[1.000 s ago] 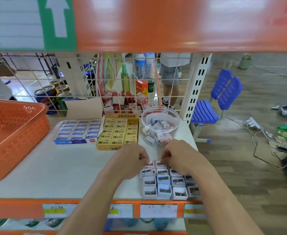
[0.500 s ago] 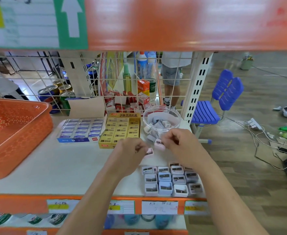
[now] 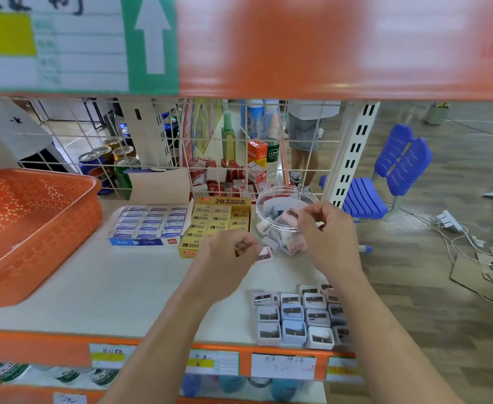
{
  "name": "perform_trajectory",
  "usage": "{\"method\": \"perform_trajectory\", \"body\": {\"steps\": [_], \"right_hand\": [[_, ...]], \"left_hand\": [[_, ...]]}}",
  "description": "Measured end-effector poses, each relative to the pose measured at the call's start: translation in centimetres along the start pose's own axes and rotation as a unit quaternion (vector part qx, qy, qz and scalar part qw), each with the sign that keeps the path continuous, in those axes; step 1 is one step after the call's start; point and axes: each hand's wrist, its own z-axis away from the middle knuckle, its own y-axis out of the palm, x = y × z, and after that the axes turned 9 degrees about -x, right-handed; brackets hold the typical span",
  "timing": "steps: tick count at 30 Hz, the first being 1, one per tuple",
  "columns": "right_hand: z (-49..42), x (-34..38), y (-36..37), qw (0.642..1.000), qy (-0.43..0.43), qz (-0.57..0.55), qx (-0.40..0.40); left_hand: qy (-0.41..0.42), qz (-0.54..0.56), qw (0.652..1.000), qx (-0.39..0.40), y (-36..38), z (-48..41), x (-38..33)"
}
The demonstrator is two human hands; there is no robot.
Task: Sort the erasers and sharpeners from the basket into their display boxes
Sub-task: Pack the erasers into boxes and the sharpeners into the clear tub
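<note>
Eraser boxes (image 3: 149, 225) appear full; your left hand (image 3: 227, 256) pinches a pink sharpener (image 3: 264, 253) beside the clear jar (image 3: 278, 189), your right hand (image 3: 331, 236) pinches a second sharpener (image 3: 290, 214) over it, and the shelf-front sharpeners (image 3: 293, 312) await sorting.

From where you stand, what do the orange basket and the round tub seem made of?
Basket: moulded plastic, matte orange; its walls are pierced with small patterned holes. Tub: clear glossy plastic, probably, though glass can't be ruled out; the sharpeners inside show through its wall.

Head view — looks forward and down, close over the shelf (image 3: 99, 290).
</note>
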Motion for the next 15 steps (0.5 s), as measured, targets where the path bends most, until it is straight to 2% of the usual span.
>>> {"method": "perform_trajectory", "body": {"steps": [6,15], "right_hand": [[-0.4,0.5,-0.4,0.999,-0.008,0.031,-0.014],[-0.4,0.1,-2.0,1.0,-0.011,-0.001,-0.012]], "left_hand": [[0.012,0.002,1.0,-0.015,-0.2,-0.9,-0.7],[0.038,-0.014,0.998,-0.045,0.3,-3.6,-2.5]]}}
